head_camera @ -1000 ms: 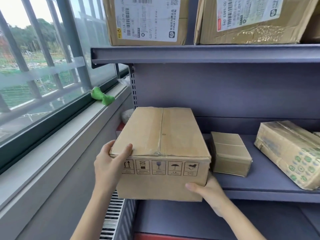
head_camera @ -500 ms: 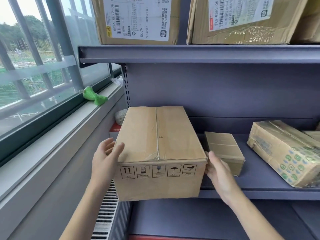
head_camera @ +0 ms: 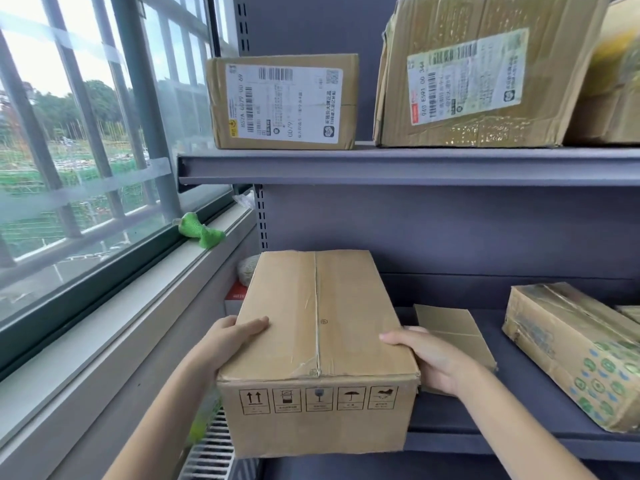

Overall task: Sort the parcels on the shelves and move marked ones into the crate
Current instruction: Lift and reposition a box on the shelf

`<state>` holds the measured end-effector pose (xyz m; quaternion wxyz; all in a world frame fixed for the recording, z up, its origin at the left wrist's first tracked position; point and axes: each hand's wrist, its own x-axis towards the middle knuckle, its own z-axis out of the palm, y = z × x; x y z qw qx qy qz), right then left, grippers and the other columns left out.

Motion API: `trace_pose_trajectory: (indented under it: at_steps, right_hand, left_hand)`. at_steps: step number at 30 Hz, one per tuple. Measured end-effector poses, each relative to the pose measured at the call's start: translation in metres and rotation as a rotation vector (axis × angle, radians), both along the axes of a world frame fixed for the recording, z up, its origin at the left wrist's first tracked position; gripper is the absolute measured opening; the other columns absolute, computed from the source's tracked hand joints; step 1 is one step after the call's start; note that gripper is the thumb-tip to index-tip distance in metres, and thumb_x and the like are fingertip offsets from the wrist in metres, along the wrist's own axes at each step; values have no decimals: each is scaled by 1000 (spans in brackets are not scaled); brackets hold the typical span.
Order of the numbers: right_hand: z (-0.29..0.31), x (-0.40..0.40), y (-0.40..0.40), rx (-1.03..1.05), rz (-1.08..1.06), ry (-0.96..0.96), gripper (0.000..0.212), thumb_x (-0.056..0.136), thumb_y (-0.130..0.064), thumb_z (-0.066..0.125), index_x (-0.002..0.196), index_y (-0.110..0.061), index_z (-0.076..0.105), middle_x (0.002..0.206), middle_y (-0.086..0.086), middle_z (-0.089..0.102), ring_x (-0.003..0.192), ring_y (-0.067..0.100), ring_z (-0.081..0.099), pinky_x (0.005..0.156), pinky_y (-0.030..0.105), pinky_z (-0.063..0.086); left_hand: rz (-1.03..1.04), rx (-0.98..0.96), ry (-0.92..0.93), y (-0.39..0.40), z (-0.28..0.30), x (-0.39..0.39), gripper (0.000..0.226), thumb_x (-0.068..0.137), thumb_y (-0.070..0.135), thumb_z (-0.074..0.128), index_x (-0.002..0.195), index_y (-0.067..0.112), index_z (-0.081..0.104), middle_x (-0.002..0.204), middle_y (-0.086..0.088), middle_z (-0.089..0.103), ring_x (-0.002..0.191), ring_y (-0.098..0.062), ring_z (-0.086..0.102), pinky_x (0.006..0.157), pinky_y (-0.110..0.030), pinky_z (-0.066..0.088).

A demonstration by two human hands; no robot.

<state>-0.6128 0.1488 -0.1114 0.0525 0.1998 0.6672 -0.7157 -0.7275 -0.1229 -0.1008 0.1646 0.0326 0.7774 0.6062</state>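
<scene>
Head view: both hands, left (head_camera: 228, 341) and right (head_camera: 433, 362), clasp the box (head_camera: 318, 348) on the shelf (head_camera: 519, 441); their grip is closed on its sides. Sorting underway; next, check its marks.

Grey shelves (head_camera: 408, 166) bearing cardboard parcels (head_camera: 282, 102).

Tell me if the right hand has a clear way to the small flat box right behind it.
Probably yes. The right hand grips the big box, and the small flat box lies just behind its fingers with nothing between; it would have to let go first.
</scene>
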Motion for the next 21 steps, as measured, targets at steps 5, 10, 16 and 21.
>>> trace_pose_trajectory:
  at_steps: [5,10,16,21]
  right_hand:
    - [6,15,-8,28,-8,112,37,74,-17,72,108,-8,61,99,9,73,92,23,68,79,35,55]
    - [12,33,-15,65,-56,276,57,53,-20,79,105,-11,60,91,3,75,84,17,71,66,26,55]
    - [4,45,-12,137,-78,360,48,67,2,75,109,-14,58,92,0,74,83,12,70,62,20,54]
    - [-9,52,-7,266,-113,430,55,66,2,78,108,-25,57,98,-8,69,84,-2,66,62,11,50]
  left_hand:
    - [0,89,136,-6,13,13,24,75,25,73,94,14,61,79,-4,72,57,-14,69,44,-22,49]
    - [-14,226,262,-13,13,27,53,58,26,85,105,21,61,91,-1,72,74,-17,71,54,-28,54]
    - [-7,306,354,-7,-10,33,68,46,35,84,109,30,58,100,2,70,85,-12,69,60,-24,54]
    - [-3,224,468,2,-32,38,72,41,48,81,107,45,52,106,16,65,96,-2,62,74,-24,51]
